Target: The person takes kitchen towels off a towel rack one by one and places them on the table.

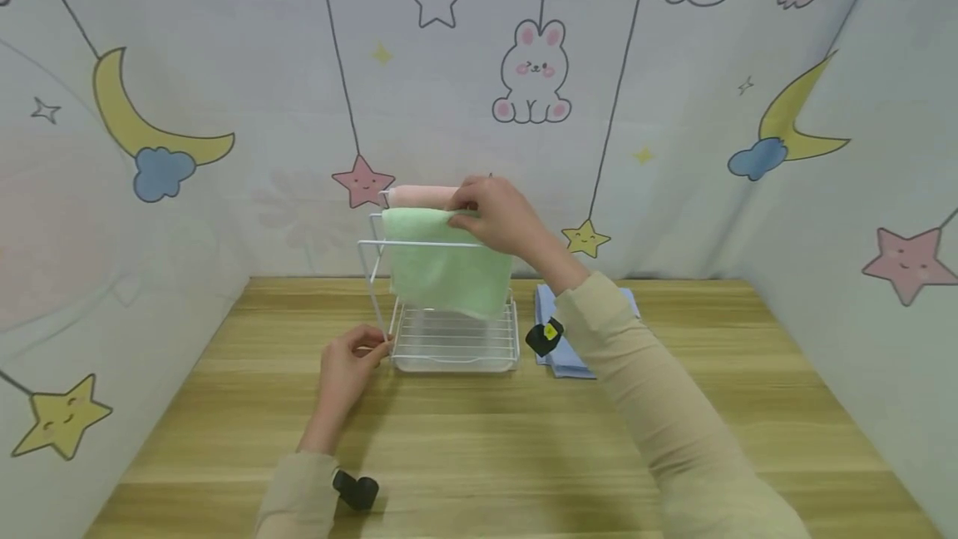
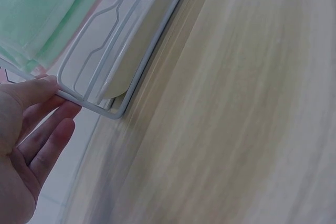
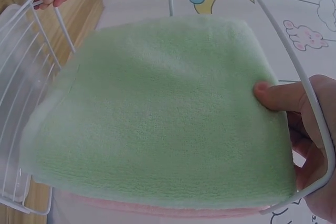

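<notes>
A white wire rack (image 1: 455,358) stands on the wooden table, with a shallow tray at its base and bars above. Over one upper bar hangs a green towel (image 1: 449,273), folded and fuzzy in the right wrist view. My right hand (image 1: 494,213) pinches its top edge, thumb (image 3: 270,95) on the front face; the other fingers are partly hidden behind the towel. Behind it, a pink towel (image 1: 422,197) drapes over the rear bar. Low on the rack's left side, my left hand (image 1: 348,364) grips the white wire frame (image 2: 94,109) between thumb and fingers.
Folded blue cloth (image 1: 570,363) lies right of the rack, partly covered by my right forearm. A white curtain (image 1: 299,106) with cartoon prints hangs behind the table (image 1: 479,456) and along both sides. Each wrist carries a small black camera (image 1: 357,491).
</notes>
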A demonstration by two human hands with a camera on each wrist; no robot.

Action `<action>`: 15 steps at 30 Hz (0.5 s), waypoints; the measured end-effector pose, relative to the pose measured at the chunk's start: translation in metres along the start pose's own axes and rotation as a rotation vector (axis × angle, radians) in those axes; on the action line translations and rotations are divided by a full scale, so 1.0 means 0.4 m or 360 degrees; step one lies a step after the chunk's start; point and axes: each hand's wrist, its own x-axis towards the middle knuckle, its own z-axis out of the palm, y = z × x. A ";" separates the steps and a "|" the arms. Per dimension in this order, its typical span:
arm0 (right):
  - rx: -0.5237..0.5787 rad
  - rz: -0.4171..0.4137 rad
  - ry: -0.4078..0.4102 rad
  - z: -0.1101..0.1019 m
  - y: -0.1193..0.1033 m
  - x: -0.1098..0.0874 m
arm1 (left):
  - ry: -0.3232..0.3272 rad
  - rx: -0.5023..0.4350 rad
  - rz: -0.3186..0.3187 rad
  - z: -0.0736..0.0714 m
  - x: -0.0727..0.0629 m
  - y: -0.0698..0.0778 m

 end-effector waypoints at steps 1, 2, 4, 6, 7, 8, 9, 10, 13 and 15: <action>0.0000 -0.0004 0.0013 0.000 0.000 0.000 | 0.0004 -0.0003 0.0005 0.000 0.000 0.000; -0.0001 -0.0009 0.0025 0.001 0.000 -0.001 | 0.0009 -0.0004 0.0011 0.001 0.000 0.000; 0.0000 -0.0016 0.0044 0.001 -0.001 -0.001 | 0.0012 -0.0002 0.0019 0.000 0.000 0.001; -0.0004 -0.0021 0.0056 0.002 0.000 0.000 | 0.0011 0.0003 0.0020 0.000 0.000 0.003; -0.0009 -0.0028 0.0061 0.003 0.001 0.000 | 0.0010 0.0005 0.0015 0.000 0.000 0.003; -0.0009 -0.0034 0.0066 0.004 0.002 0.001 | 0.0008 0.0005 0.0010 0.000 0.000 0.003; -0.0009 -0.0039 0.0072 0.004 0.003 0.001 | 0.0004 0.0003 0.0005 0.000 0.000 0.004; -0.0011 -0.0044 0.0074 0.005 0.003 0.003 | 0.0004 0.0002 -0.0001 -0.001 -0.001 0.003; -0.0021 -0.0047 0.0079 0.007 0.003 0.005 | 0.0001 -0.0005 -0.0001 -0.002 -0.002 0.002; -0.0028 -0.0045 0.0083 0.007 0.001 0.007 | -0.0001 -0.0010 0.0003 -0.003 -0.001 0.002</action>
